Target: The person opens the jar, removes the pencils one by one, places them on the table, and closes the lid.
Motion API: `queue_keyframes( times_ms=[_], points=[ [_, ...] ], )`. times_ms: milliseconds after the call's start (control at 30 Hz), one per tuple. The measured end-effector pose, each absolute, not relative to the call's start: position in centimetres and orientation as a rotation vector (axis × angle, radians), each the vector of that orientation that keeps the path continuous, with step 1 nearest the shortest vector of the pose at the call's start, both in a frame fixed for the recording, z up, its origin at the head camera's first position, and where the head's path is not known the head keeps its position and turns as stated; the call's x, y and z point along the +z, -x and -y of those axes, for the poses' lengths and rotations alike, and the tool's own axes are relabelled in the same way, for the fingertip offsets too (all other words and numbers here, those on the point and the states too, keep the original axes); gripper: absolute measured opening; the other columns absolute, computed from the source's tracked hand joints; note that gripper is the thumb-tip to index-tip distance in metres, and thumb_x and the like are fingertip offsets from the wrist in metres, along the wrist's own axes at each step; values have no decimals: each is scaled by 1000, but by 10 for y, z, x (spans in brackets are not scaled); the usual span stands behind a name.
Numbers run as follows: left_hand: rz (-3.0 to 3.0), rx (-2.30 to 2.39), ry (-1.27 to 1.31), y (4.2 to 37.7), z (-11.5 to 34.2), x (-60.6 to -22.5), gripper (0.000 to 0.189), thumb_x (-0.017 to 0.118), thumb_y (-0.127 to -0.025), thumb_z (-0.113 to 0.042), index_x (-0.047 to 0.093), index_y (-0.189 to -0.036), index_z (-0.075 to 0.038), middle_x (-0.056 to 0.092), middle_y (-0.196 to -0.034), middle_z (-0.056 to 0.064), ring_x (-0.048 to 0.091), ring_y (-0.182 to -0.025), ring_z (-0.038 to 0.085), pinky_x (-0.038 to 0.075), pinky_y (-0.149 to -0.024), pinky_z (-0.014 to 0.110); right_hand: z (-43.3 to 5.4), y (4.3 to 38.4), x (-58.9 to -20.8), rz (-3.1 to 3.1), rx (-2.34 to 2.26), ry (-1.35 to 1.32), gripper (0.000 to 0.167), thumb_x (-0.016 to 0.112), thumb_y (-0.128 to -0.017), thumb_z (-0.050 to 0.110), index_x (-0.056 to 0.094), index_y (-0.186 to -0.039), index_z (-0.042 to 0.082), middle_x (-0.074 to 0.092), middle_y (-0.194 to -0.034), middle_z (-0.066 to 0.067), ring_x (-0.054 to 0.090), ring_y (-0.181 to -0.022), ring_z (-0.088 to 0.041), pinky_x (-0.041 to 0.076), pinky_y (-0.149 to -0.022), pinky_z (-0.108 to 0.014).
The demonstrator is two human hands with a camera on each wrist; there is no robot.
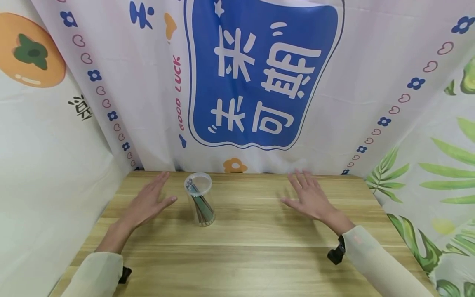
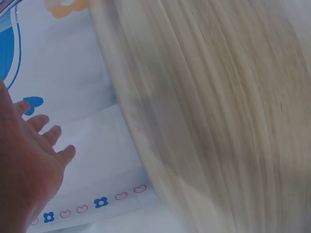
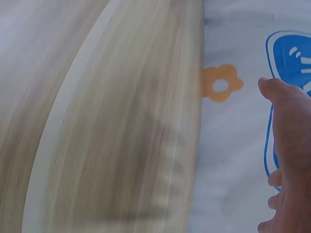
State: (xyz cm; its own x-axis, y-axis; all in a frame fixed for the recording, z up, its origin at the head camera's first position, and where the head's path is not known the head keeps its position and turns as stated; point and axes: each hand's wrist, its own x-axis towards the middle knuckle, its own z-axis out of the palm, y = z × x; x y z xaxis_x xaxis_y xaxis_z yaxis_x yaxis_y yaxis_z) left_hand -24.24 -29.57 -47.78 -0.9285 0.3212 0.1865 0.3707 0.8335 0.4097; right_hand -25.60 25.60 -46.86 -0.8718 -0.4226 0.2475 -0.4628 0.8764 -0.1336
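Observation:
A clear cylindrical jar (image 1: 203, 206) with a round translucent lid stands on the wooden table, left of the middle, leaning in the head view. Inside it are several slim, dark green and brown sticks like pencils. My left hand (image 1: 148, 204) is held over the table to the left of the jar, its thumb pointing toward it and its fingers extended. Well to the jar's right, my right hand (image 1: 309, 198) is spread with nothing in it. Both wrist views show the hands, left hand (image 2: 31, 160) and right hand (image 3: 294, 141), holding nothing; the jar is outside those views.
The wooden table (image 1: 237, 264) reaches back to a printed cloth (image 1: 159, 95) with a blue panel. White cloth with a fruit print (image 1: 31, 49) hangs at the left, and leaf-print cloth (image 1: 449, 165) at the right. Black bands (image 1: 336, 251) sit at the wrists.

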Motion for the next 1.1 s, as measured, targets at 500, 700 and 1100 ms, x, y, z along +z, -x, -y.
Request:
queue_keyframes(
  times_ms=[500,700,1100],
  points=[
    [2779,-1101,595,230,267,-470,93,75,-98,-30,18,-171,-18,22,-172,25,27,-152,58,23,-117,80,-213,246,-451,2820,358,-835,91,60,-100,63,30,-167,10,22,-173,-21,17,-160,-46,20,-127,-68],
    [2691,-1260,654,226,259,-469,89,76,-98,-22,24,-169,-11,29,-170,24,38,-147,56,33,-117,73,-198,242,-447,2833,442,-892,89,64,-101,56,28,-168,9,20,-174,-21,15,-161,-45,19,-128,-65],
    [2599,-1566,585,225,246,-466,84,80,-96,-14,33,-165,-8,44,-162,22,51,-143,44,40,-118,52,-166,239,-443,2796,602,-1013,87,62,-103,55,29,-167,8,25,-174,-15,19,-161,-36,21,-130,-59]
  ],
)
